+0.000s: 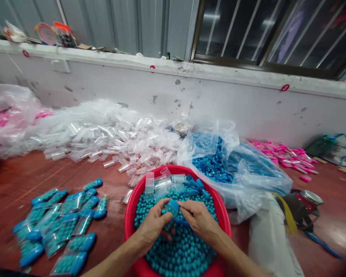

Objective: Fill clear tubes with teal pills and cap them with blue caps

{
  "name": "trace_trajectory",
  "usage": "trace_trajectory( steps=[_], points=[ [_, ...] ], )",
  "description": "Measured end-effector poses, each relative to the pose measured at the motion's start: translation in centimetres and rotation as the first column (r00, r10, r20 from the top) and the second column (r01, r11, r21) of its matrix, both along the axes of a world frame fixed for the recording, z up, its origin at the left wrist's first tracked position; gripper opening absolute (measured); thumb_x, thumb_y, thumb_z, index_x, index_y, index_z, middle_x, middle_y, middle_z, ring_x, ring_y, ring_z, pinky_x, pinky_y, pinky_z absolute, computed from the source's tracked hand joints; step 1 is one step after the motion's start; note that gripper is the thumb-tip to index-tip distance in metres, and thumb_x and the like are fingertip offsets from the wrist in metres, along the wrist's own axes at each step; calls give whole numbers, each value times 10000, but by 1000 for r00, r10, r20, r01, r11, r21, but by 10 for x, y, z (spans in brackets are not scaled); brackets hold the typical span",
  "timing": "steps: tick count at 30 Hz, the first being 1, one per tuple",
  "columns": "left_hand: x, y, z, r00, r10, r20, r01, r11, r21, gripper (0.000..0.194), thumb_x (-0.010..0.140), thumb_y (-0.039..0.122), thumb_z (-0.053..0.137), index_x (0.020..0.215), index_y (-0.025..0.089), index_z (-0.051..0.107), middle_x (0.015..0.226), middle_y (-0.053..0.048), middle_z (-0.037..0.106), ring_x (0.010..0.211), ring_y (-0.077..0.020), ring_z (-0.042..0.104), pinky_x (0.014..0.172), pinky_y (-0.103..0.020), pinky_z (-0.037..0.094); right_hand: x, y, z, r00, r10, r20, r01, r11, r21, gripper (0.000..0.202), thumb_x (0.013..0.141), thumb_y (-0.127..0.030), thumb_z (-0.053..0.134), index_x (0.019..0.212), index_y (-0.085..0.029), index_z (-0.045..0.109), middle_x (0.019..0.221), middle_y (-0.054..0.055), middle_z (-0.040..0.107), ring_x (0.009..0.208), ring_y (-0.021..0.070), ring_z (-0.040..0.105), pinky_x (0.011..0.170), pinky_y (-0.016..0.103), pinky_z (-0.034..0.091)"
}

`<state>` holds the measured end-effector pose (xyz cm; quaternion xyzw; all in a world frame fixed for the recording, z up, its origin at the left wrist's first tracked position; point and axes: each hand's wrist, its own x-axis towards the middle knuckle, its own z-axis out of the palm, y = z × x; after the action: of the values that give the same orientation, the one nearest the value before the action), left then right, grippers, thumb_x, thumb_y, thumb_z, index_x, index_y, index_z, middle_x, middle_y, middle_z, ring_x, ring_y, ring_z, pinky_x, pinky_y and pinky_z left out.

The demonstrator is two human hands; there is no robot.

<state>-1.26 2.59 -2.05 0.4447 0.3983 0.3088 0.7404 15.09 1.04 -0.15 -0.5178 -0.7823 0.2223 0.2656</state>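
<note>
Above the turquoise beads (184, 246), my left hand (154, 223) is wrapped round a small clear container (170, 209) with turquoise beads inside and blue at its upper end. From the other side, my right hand (200, 221) pinches at the blue cap (174, 204); its fingertips partly hide the contact. Below both hands is a red basin (129, 215) full of the beads. Clear empty sleeves (150, 184) and blue caps (193, 185) lie on the beads at the far side of the basin.
Several filled, blue-capped containers (65, 221) lie on the red table (112, 238) at left. Behind are a heap of clear sleeves (103, 132), a plastic bag of blue caps (219, 161) and pink pieces (288, 154). A white sack (269, 234) and a metal-lidded jar (311, 197) stand right.
</note>
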Motion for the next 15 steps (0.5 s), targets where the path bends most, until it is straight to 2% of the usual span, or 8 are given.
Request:
trace_trajectory(
  steps=[4,7,12,15],
  points=[
    [1,1,-5,1000,5,-14,-5,999,36,610,637,385,606,1156,154,383,555,45,529,391,-114,508,315,-187,382,3,0,2,999,55,-1,-55,998,-22,283,867,-209,379,642,-184,548,578,-28,455,552,105,454,541,211,301],
    [3,1,-5,999,-1,-46,4,998,59,534,647,402,584,1089,154,414,463,72,475,332,-97,455,272,-155,299,3,-1,3,990,136,-20,-137,988,-69,301,872,-202,367,612,-185,518,562,-38,423,541,97,434,540,206,297],
    [1,1,-2,986,45,-164,-33,997,70,394,667,388,558,986,182,451,449,98,416,271,-61,374,252,-146,216,1,1,-4,982,190,-23,-190,981,-41,291,866,-196,360,640,-183,544,588,-27,418,563,104,419,559,218,315],
    [-2,2,-1,985,34,-169,-13,992,123,362,694,388,535,984,192,440,515,86,455,319,-70,438,291,-155,296,3,6,-6,965,137,-223,-165,980,-108,196,819,-236,460,709,-184,613,644,-14,484,628,117,468,605,231,366]
  ],
)
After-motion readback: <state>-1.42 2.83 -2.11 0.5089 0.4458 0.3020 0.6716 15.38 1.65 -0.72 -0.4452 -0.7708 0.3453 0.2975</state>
